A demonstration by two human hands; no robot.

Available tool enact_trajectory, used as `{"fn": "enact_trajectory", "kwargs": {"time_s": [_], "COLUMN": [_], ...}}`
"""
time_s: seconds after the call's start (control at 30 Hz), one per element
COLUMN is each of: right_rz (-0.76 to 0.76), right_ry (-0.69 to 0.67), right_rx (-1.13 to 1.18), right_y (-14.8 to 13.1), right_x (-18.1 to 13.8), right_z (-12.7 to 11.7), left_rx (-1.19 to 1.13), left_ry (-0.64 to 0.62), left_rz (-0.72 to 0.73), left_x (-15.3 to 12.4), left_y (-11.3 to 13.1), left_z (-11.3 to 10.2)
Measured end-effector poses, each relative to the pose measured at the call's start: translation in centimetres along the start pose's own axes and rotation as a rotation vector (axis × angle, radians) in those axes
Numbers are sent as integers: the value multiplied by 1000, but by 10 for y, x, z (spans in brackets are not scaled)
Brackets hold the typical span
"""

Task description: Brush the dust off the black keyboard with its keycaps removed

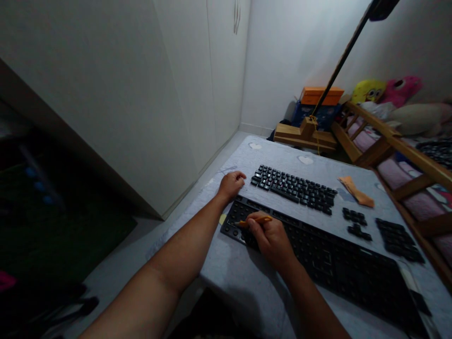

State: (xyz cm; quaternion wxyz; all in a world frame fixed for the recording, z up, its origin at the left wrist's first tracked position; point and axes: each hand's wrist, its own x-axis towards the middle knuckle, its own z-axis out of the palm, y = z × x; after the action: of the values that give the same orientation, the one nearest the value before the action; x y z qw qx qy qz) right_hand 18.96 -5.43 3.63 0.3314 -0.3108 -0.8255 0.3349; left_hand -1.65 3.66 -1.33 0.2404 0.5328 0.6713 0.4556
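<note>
My right hand grips a slim orange-handled tool. Its narrow tip points left, down at the left end of a black keyboard base with its keycaps off. Too little of the tip shows to name its kind. Just beyond the base's left end, my left hand rests on the cloth, fingers loosely bent and nothing visible in them. To its right lies a block of loose black keycaps, laid out in keyboard order. Smaller groups of keycaps, such as the number-pad set, lie farther right.
A folded orange cloth strip lies at the table's far right. The tabletop has a pale patterned cover. A wooden bed rail runs along the right, a white wardrobe stands left. Behind are a wooden stand and an orange box.
</note>
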Motion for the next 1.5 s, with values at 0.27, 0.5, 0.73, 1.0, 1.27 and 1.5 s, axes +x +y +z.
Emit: {"fn": "enact_trajectory", "kwargs": {"time_s": [0.27,0.5,0.73,1.0,1.27,1.5], "right_rz": [-14,19,5,-10,57,33], "right_ry": [45,35,-48,-24,-82,-34], "right_rx": [-7,62,38,50,146,100], "right_y": [1,3,0,1,-3,-3], "right_x": [0,-3,-2,-5,-6,-5], "right_z": [1,1,0,-4,-4,-2], "left_rx": [23,22,8,18,29,12], "left_ry": [8,-1,-10,-6,-9,-8], "left_rz": [-3,-11,-18,-19,-19,-16], "left_x": [1,0,0,0,0,-1], "left_y": [0,1,3,3,3,3], "left_z": [1,0,-1,0,-1,-1]}}
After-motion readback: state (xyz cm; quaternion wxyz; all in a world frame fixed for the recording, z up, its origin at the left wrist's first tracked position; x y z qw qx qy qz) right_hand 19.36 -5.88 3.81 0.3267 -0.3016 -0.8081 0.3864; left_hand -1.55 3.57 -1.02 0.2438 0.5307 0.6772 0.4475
